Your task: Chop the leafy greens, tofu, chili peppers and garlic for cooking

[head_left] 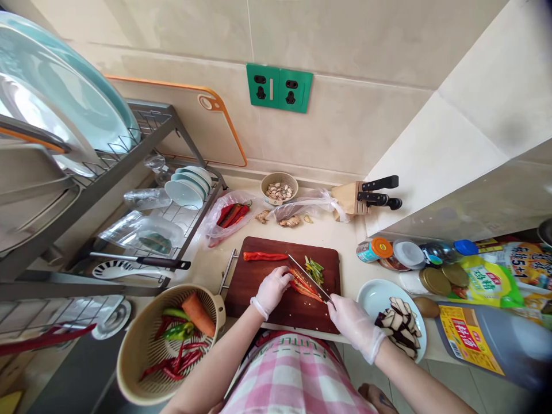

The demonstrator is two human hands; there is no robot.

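Observation:
A dark wooden cutting board (271, 310) lies before me. My right hand (354, 326), in a clear glove, is closed round the handle of a knife (308, 276) whose blade slants over the board. Beside the blade, my gloved left hand (272, 291) has its bent fingers pressed on a split red chili pepper (305, 287) with its seeds showing. Another long red chili piece (264, 256) lies along the board's far left. Cut green pepper pieces (314, 269) are just beyond the blade. Loose seeds are scattered on the wood.
At left stand a beige basket (125, 359) with a carrot and peppers, and a dish rack (183, 129). Behind the board are bagged red peppers (233, 215), a garlic bowl (279, 177), ginger (290, 221) and a knife block (346, 198). Right: an eggplant plate (366, 293), jars and bottles.

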